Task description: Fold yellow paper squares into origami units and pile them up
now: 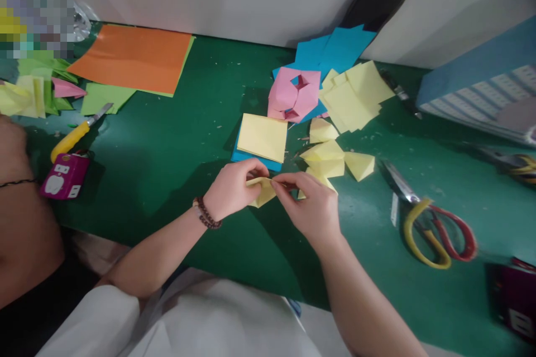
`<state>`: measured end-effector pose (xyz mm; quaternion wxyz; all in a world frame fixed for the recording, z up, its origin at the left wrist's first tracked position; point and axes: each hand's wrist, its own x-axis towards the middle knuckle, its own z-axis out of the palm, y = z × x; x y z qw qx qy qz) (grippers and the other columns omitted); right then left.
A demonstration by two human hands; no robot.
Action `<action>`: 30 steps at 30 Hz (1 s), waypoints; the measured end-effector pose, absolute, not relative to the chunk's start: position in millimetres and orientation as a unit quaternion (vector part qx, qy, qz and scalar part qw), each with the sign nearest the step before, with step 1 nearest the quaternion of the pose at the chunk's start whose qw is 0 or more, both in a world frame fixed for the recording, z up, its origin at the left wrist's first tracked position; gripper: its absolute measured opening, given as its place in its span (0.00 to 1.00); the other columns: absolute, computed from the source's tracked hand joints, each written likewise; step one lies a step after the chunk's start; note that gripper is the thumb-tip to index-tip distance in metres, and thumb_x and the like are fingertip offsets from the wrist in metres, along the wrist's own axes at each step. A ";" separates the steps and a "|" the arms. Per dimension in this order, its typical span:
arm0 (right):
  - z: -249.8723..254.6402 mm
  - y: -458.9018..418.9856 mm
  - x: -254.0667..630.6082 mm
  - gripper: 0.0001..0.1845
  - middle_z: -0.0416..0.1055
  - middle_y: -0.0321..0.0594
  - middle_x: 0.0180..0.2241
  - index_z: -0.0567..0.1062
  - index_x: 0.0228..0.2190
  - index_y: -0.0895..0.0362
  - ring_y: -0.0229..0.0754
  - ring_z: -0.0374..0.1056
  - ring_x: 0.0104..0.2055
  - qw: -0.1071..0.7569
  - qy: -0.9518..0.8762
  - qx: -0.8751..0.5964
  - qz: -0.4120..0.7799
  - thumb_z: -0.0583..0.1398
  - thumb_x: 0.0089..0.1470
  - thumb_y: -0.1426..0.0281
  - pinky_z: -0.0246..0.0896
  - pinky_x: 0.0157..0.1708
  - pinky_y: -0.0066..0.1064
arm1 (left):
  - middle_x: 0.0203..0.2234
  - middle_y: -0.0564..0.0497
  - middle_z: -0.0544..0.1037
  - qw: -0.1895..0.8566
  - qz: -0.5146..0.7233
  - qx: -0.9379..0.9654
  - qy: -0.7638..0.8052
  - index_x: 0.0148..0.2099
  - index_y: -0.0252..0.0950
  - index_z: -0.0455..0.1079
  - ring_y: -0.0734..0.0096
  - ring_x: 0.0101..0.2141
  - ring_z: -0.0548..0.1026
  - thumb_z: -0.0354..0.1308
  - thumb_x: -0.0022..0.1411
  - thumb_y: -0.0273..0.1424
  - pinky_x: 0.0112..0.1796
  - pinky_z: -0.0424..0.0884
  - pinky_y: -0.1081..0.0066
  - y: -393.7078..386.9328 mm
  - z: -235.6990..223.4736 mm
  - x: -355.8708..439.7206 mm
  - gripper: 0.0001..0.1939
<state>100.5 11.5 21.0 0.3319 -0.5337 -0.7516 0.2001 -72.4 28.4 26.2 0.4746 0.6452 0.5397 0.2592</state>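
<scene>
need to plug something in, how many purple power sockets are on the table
2. One purple power socket lies at the left, just below the yellow craft knife; the other sits in the bottom right corner, cut off by the frame. More could be out of view.

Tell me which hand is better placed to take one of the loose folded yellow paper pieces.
Probably the right hand: it sits just below the folded yellow paper pieces, closer than the left hand. Both hands are pinching a folded yellow sheet, though, so it would have to let go first.
</scene>
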 end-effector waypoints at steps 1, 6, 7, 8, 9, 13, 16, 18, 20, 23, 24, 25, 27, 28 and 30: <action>21.0 10.9 99.3 0.04 0.76 0.34 0.27 0.75 0.30 0.54 0.36 0.71 0.26 0.336 -0.749 -0.535 0.200 0.60 0.56 0.70 0.66 0.26 0.28 | 0.31 0.53 0.79 0.475 0.261 0.645 0.539 0.36 0.36 0.70 0.71 0.33 0.78 0.56 0.51 0.16 0.34 0.72 0.75 28.3 26.2 -71.8 0.12; 20.0 9.7 95.4 0.03 0.74 0.34 0.26 0.72 0.29 0.54 0.36 0.71 0.27 0.330 -0.755 -0.524 0.214 0.59 0.54 0.73 0.66 0.26 0.27 | 0.30 0.53 0.77 0.442 0.294 0.650 0.543 0.33 0.35 0.69 0.71 0.32 0.76 0.54 0.50 0.15 0.36 0.72 0.73 27.5 24.4 -69.5 0.11; 19.2 9.8 94.9 0.03 0.74 0.34 0.26 0.72 0.29 0.54 0.36 0.71 0.27 0.329 -0.754 -0.525 0.217 0.59 0.53 0.73 0.66 0.27 0.28 | 0.30 0.53 0.77 0.441 0.300 0.649 0.543 0.33 0.35 0.69 0.72 0.33 0.76 0.54 0.50 0.15 0.37 0.72 0.72 27.1 24.0 -69.2 0.11; 18.3 10.0 94.5 0.03 0.74 0.34 0.27 0.72 0.30 0.54 0.37 0.71 0.28 0.327 -0.752 -0.528 0.222 0.59 0.53 0.74 0.67 0.27 0.28 | 0.30 0.53 0.77 0.437 0.302 0.651 0.543 0.34 0.35 0.69 0.71 0.33 0.76 0.54 0.51 0.15 0.37 0.73 0.72 26.5 23.7 -68.9 0.11; 17.2 10.2 94.1 0.03 0.74 0.35 0.27 0.72 0.30 0.54 0.37 0.71 0.28 0.324 -0.750 -0.531 0.227 0.59 0.52 0.74 0.67 0.28 0.29 | 0.31 0.53 0.77 0.429 0.300 0.656 0.544 0.34 0.36 0.69 0.71 0.33 0.76 0.54 0.52 0.15 0.37 0.73 0.72 25.7 23.4 -68.6 0.11; 13.1 10.7 94.5 0.03 0.74 0.35 0.27 0.72 0.29 0.53 0.38 0.71 0.28 0.315 -0.736 -0.544 0.251 0.58 0.51 0.73 0.67 0.28 0.30 | 0.33 0.53 0.79 0.387 0.285 0.684 0.549 0.35 0.36 0.70 0.71 0.34 0.78 0.55 0.53 0.16 0.38 0.73 0.72 21.8 22.6 -67.8 0.11; 11.5 11.6 96.4 0.03 0.73 0.35 0.24 0.71 0.26 0.53 0.38 0.70 0.26 0.316 -0.692 -0.582 0.287 0.59 0.51 0.70 0.65 0.25 0.30 | 0.35 0.53 0.79 0.374 0.291 0.687 0.550 0.39 0.37 0.70 0.72 0.34 0.78 0.56 0.54 0.17 0.37 0.73 0.73 20.6 23.3 -68.8 0.12; 10.9 12.7 97.6 0.04 0.72 0.35 0.23 0.70 0.25 0.53 0.38 0.69 0.25 0.305 -0.667 -0.596 0.326 0.59 0.50 0.69 0.66 0.25 0.31 | 0.35 0.54 0.80 0.366 0.292 0.687 0.555 0.39 0.38 0.70 0.72 0.33 0.79 0.57 0.55 0.19 0.36 0.73 0.74 21.1 24.7 -70.1 0.11; 10.6 13.9 97.8 0.03 0.72 0.35 0.24 0.70 0.26 0.54 0.38 0.69 0.25 0.290 -0.665 -0.590 0.355 0.59 0.49 0.69 0.67 0.26 0.32 | 0.32 0.54 0.80 0.350 0.270 0.694 0.568 0.39 0.38 0.70 0.70 0.33 0.79 0.57 0.56 0.20 0.35 0.72 0.74 21.9 26.3 -71.1 0.10; 10.9 15.0 96.9 0.04 0.72 0.37 0.28 0.71 0.30 0.54 0.39 0.69 0.29 0.286 -0.686 -0.569 0.352 0.59 0.48 0.71 0.68 0.29 0.32 | 0.32 0.53 0.80 0.325 0.215 0.720 0.574 0.39 0.38 0.71 0.68 0.32 0.79 0.57 0.57 0.21 0.34 0.72 0.73 22.2 27.8 -71.2 0.09; 11.2 15.1 96.6 0.04 0.72 0.37 0.29 0.71 0.30 0.54 0.38 0.68 0.29 0.287 -0.692 -0.564 0.347 0.59 0.48 0.72 0.67 0.29 0.32 | 0.32 0.53 0.80 0.322 0.202 0.729 0.569 0.40 0.38 0.71 0.67 0.32 0.79 0.57 0.58 0.22 0.34 0.72 0.72 22.0 27.8 -70.8 0.09; 11.4 15.1 96.5 0.04 0.72 0.37 0.28 0.71 0.30 0.54 0.38 0.68 0.28 0.286 -0.695 -0.562 0.347 0.58 0.48 0.72 0.66 0.28 0.32 | 0.32 0.53 0.80 0.323 0.196 0.735 0.563 0.40 0.38 0.71 0.67 0.33 0.79 0.57 0.58 0.22 0.34 0.72 0.72 21.8 27.6 -70.4 0.08; 12.0 15.4 97.0 0.01 0.71 0.36 0.25 0.70 0.28 0.54 0.37 0.66 0.26 0.280 -0.687 -0.565 0.362 0.58 0.49 0.71 0.65 0.26 0.31 | 0.33 0.53 0.81 0.333 0.203 0.734 0.555 0.41 0.39 0.71 0.67 0.34 0.79 0.57 0.59 0.23 0.36 0.73 0.71 21.4 26.9 -69.5 0.09; 12.3 15.7 97.6 0.01 0.70 0.35 0.24 0.70 0.27 0.54 0.37 0.66 0.25 0.281 -0.675 -0.571 0.374 0.59 0.49 0.70 0.64 0.25 0.30 | 0.34 0.53 0.81 0.341 0.217 0.728 0.553 0.42 0.39 0.70 0.67 0.35 0.79 0.58 0.58 0.22 0.37 0.73 0.71 21.5 26.5 -69.2 0.09; 13.2 16.6 99.1 0.04 0.70 0.34 0.23 0.70 0.26 0.54 0.36 0.65 0.23 0.292 -0.641 -0.589 0.395 0.60 0.49 0.68 0.61 0.22 0.29 | 0.36 0.52 0.81 0.364 0.266 0.703 0.550 0.42 0.38 0.70 0.68 0.38 0.79 0.59 0.58 0.23 0.40 0.74 0.72 22.1 26.5 -69.1 0.10</action>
